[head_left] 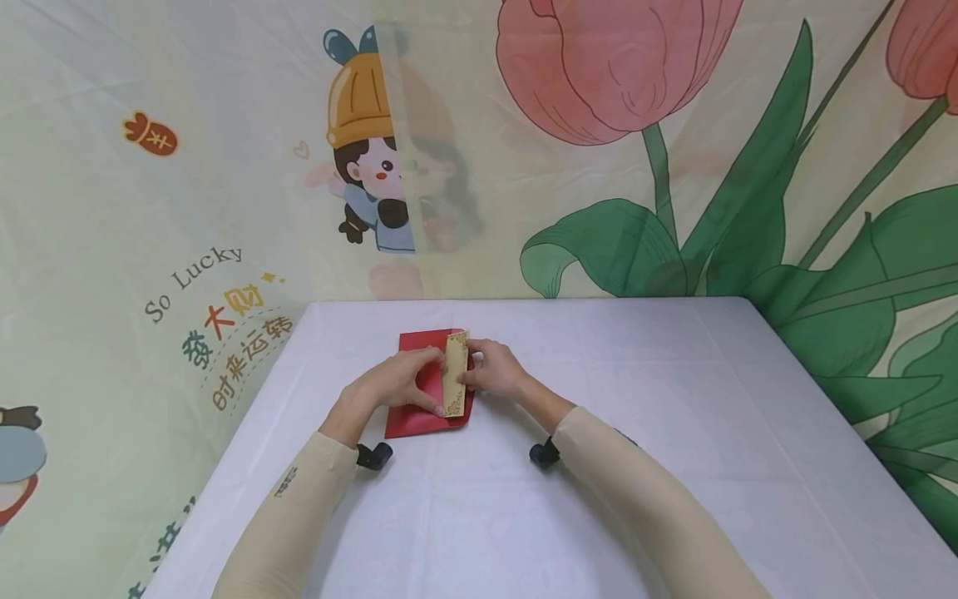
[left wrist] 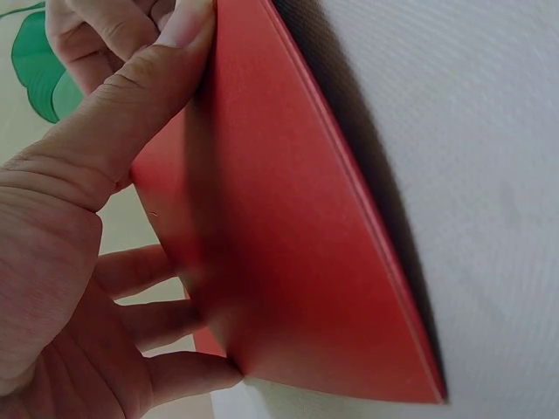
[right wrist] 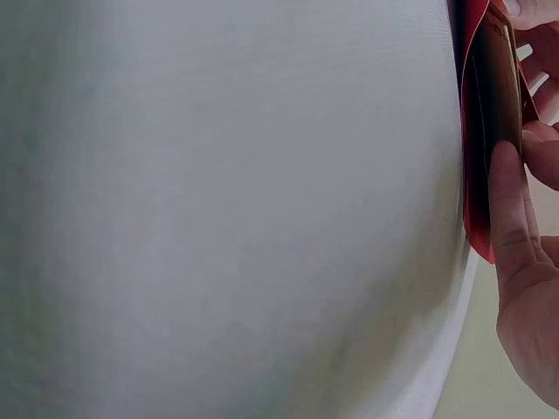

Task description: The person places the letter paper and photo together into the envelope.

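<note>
A red envelope (head_left: 414, 420) lies on the table, its opening at the right side. Out of that opening stands a gold paper slip (head_left: 455, 376) with a patterned border; how deep it sits inside is hidden. My left hand (head_left: 392, 381) grips the envelope, thumb at the near end of the opening and fingers at the far end. In the left wrist view the thumb presses on the red paper (left wrist: 279, 201). From the right, my right hand (head_left: 497, 368) pinches the slip between thumb and finger. The right wrist view shows a finger along the slip's brownish face (right wrist: 500, 87).
A white-clothed table (head_left: 479, 516) stretches under both forearms. Behind it hangs a printed curtain (head_left: 464, 83) with tulips and cartoon figures, meeting the table's back edge. Black straps with small cameras (head_left: 377, 456) sit on both wrists.
</note>
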Tool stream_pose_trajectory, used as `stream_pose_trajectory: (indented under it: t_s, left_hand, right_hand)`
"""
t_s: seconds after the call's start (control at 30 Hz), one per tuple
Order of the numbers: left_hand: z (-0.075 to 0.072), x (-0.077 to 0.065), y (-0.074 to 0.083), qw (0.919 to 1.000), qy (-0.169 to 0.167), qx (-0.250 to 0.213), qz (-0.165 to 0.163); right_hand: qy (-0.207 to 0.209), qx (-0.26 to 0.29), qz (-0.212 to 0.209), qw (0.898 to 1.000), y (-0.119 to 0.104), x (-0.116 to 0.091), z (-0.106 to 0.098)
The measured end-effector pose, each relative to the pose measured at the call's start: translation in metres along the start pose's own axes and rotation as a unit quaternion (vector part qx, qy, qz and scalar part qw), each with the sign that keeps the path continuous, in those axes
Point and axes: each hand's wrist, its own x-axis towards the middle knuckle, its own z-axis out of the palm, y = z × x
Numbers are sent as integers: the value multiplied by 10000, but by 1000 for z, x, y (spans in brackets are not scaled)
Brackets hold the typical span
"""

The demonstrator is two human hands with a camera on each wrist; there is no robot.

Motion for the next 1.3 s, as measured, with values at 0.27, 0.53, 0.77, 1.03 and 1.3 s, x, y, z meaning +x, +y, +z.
stream_pose_trajectory:
  t_s: [0.27,0.53,0.77,1.03,1.3]
  left_hand:
    - [0,-1,1,10000,11,-49,-20]
    - [1,-1,2,10000,20,-73,-60]
    - [1,-1,1,10000,24,-51,-59]
    - [1,-1,2,9999,9,-79,-90]
    - [0,0,2,9999,-13,-122,-121]
  right_hand:
    - [-54,134,-25,9999,0,1,0]
    - [-54,53,6,10000,-1,2,0]
    - [13,-142,-14,9999,-3,2,2]
    - [-17,-192,12,9998,-3,4,4]
    - [-97,-153,160,9997,-6,5,5]
